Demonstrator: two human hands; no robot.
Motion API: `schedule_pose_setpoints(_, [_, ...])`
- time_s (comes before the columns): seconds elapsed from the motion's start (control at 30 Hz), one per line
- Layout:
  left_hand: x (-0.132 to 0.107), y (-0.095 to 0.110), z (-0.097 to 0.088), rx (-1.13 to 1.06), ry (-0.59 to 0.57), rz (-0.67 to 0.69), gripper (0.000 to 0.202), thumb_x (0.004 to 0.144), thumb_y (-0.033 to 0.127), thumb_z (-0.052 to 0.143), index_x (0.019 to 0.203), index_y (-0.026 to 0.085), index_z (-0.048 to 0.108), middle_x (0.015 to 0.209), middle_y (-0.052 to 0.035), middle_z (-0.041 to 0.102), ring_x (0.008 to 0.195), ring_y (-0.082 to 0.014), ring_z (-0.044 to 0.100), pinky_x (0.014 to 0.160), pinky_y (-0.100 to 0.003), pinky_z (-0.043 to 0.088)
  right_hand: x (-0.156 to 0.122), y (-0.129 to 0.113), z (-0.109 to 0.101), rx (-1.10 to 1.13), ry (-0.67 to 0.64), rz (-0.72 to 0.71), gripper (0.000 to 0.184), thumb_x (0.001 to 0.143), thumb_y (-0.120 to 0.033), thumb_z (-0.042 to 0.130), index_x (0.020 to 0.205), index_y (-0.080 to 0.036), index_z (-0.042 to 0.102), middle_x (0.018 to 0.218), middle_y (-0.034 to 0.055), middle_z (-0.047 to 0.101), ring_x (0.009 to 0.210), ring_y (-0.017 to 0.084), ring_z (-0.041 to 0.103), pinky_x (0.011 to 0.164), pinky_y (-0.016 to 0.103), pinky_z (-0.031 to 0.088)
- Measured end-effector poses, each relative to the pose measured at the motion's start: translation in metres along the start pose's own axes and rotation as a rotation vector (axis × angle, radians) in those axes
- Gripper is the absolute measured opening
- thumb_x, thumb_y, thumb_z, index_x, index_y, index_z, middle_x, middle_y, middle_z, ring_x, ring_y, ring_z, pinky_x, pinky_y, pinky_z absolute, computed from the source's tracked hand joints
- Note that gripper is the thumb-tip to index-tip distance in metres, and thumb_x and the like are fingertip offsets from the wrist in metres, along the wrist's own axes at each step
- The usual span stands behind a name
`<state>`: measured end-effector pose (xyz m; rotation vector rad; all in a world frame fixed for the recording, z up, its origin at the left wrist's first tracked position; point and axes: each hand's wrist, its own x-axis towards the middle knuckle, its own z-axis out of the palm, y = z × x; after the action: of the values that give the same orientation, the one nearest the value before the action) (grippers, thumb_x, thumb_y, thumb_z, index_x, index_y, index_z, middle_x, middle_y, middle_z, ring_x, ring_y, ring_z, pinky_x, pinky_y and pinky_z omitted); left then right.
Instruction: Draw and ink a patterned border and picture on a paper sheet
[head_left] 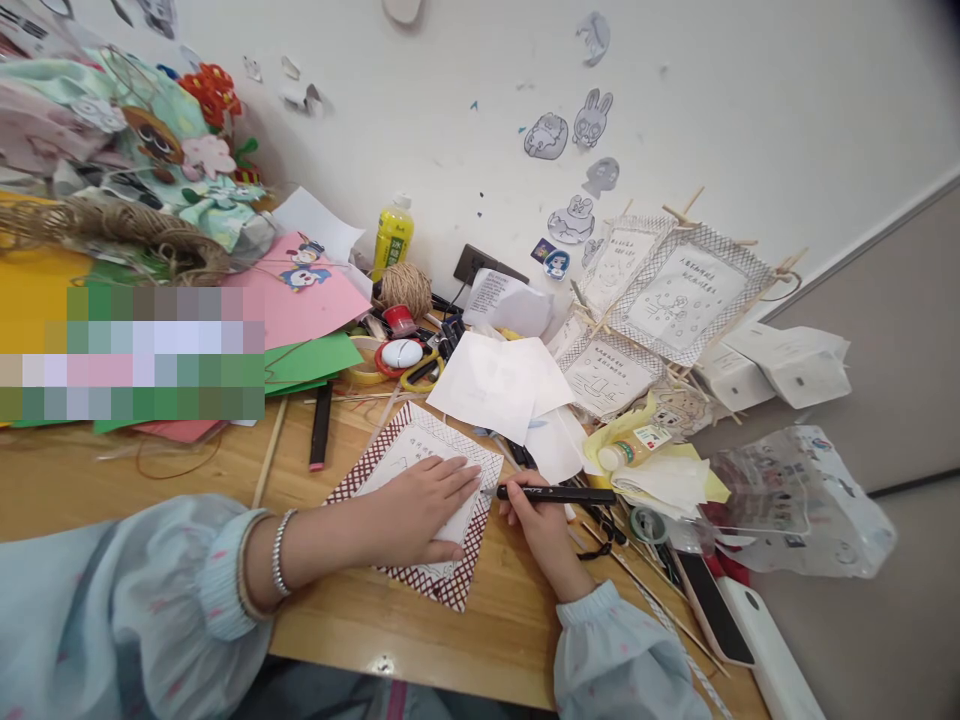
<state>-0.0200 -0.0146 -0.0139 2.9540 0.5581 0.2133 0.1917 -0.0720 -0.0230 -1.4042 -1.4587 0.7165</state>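
Observation:
A sheet of white paper (471,560) with a checkered border lies tilted on the wooden table. Part of the border is filled dark red, and a drawing with handwriting shows inside it. My left hand (420,510) rests flat across the sheet, fingers stretched out, covering much of the drawing. At the sheet's right edge my right hand (536,520) grips a black marker pen (570,495), its tip pointing left at the border. A capped marker (320,428) with a pink end lies on the table beyond my left hand.
Paper panels (679,290) on stick frames lean at the wall, right. Loose papers (499,385), scissors (421,372), a ball of twine (405,290) and a yellow bottle (393,235) stand behind. Colored sheets (311,290) pile left; thin sticks and a phone (716,610) lie right.

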Motion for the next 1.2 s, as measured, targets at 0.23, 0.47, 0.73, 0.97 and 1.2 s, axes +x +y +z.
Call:
schedule_pose_setpoints(0.23, [-0.0001,0.0003,-0.0008,0.009,0.001,0.006,0.076,0.088,0.058,0.045,0.144,0.008,0.031,0.150,-0.0172,0.029,0.138,-0.0309,0.027,0.111,-0.041,0.019,-0.0002,0.0016,-0.0002,0.031,0.062,0.071,0.035,0.083,-0.047,0.054,0.062,-0.019,0.051,0.044,-0.0064,0.045,0.038,0.009,0.041,0.038,0.020,0.031])
schedule_pose_setpoints(0.47, [0.0000,0.0001,0.0005,0.001,0.006,0.015,0.078,0.088,0.058,0.046,0.143,0.003,0.032,0.149,-0.0192,0.029,0.137,-0.0332,0.028,0.110,-0.044,0.021,0.0013,-0.0017,0.0025,0.052,0.073,0.028,0.031,0.084,-0.048,0.056,0.079,-0.018,0.057,0.059,-0.0018,0.058,0.045,0.010,0.050,0.044,0.021,0.041])
schedule_pose_setpoints(0.73, [-0.0006,-0.0006,0.0027,0.013,0.022,0.023,0.076,0.089,0.058,0.045,0.143,0.005,0.033,0.149,-0.0191,0.030,0.136,-0.0335,0.029,0.109,-0.043,0.022,0.0020,0.0009,0.0000,0.013,0.058,0.030,0.027,0.085,-0.042,0.054,0.071,-0.019,0.055,0.052,-0.0043,0.052,0.043,0.009,0.044,0.043,0.021,0.035])
schedule_pose_setpoints(0.97, [-0.0006,-0.0003,0.0018,0.003,0.019,0.015,0.077,0.089,0.057,0.045,0.143,0.005,0.031,0.149,-0.0189,0.030,0.137,-0.0330,0.028,0.110,-0.043,0.021,0.0020,0.0028,0.0000,0.047,0.110,0.044,0.032,0.085,-0.046,0.053,0.067,-0.020,0.051,0.050,-0.0046,0.051,0.041,0.009,0.043,0.041,0.021,0.034])
schedule_pose_setpoints(1.2, [-0.0014,-0.0002,0.0031,-0.014,0.037,0.027,0.076,0.089,0.057,0.046,0.143,0.006,0.032,0.149,-0.0186,0.031,0.136,-0.0336,0.029,0.109,-0.044,0.022,0.0031,-0.0028,0.0013,-0.006,0.096,0.004,0.031,0.084,-0.050,0.056,0.079,-0.019,0.058,0.057,-0.0021,0.058,0.046,0.010,0.050,0.046,0.022,0.042])
